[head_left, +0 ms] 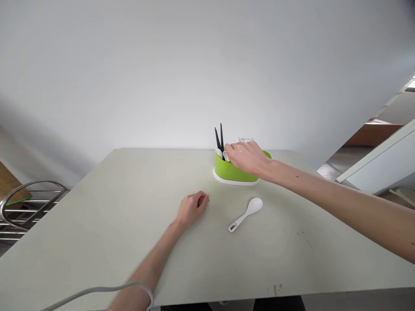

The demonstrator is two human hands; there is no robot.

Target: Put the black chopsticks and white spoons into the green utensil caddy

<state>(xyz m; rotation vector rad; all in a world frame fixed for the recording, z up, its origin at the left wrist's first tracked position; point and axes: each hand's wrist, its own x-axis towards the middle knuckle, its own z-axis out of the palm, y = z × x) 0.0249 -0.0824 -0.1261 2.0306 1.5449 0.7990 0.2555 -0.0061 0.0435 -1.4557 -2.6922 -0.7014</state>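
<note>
My right hand (248, 156) reaches over a green cutlery holder (238, 172) with a white base. Its fingers bend down over the rim beside the white spoons (226, 156), and the fingertips are largely hidden; what they grip, if anything, cannot be made out. Two black chopsticks (219, 138) stand in the holder's left end. My left hand (193, 207) lies on the table with its fingers curled in and nothing visible in them. Between my arms a white spoon (248, 214) rests flat, bowl pointing away to the right, a small printed label on its handle.
The pale table (129, 207) backs onto a plain wall (168, 77). A grey cable (97, 289) crosses my left forearm. At the left edge stands a metal rack (29, 211). A white panel (379, 160) is off to the right, beyond the table.
</note>
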